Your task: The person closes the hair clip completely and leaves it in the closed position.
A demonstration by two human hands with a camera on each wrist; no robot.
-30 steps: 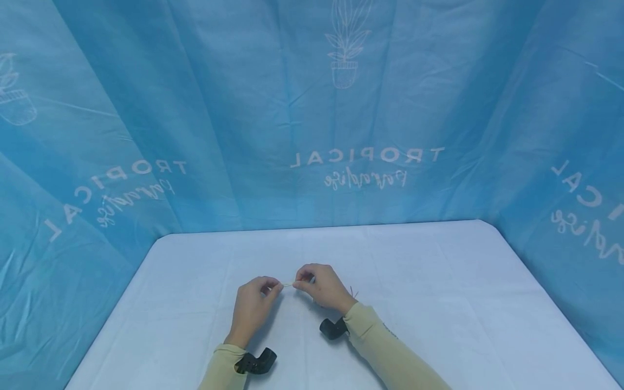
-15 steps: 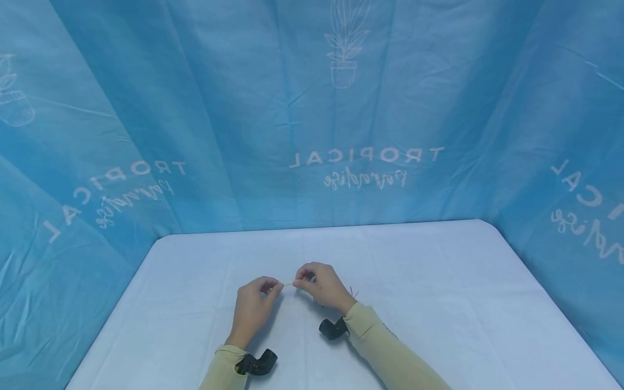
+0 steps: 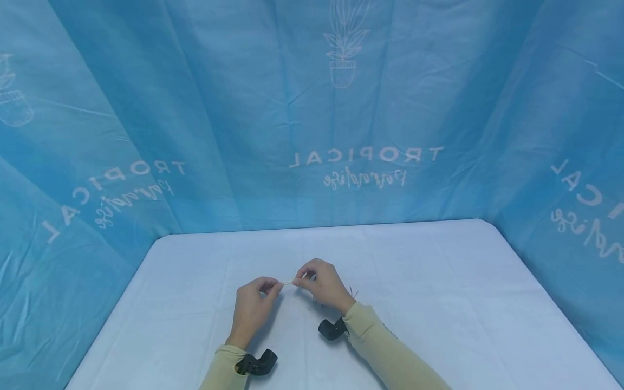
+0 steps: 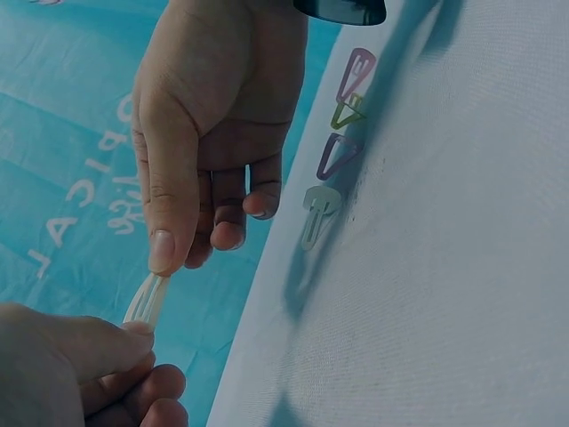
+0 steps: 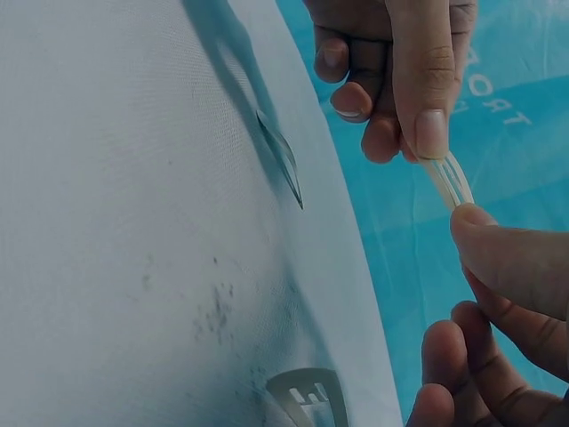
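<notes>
A cream snap hair clip (image 3: 288, 283) is stretched between the two hands above the table, its slotted body best seen in the right wrist view. My left hand (image 3: 251, 310) pinches one end of it between thumb and index finger, the other fingers curled. At the opposite end, my right hand (image 3: 323, 284) pinches it the same way. Both ends of the clip (image 4: 143, 302) are covered by fingertips. In the left wrist view, the right hand (image 4: 218, 116) comes from above and the left hand (image 4: 80, 369) from the lower left.
Several more hair clips lie on the white tablecloth (image 3: 439, 325): a pink clip (image 4: 356, 75), a yellow-green clip (image 4: 345, 113), a purple clip (image 4: 333, 158) and a pale clip (image 4: 318, 212). A thin dark clip (image 5: 281, 160) shows in the right wrist view. Blue printed curtains (image 3: 244, 108) surround the table.
My right hand has risen very slightly at its end of the hair clip. The left hand stays almost still, and both keep their pinch.
</notes>
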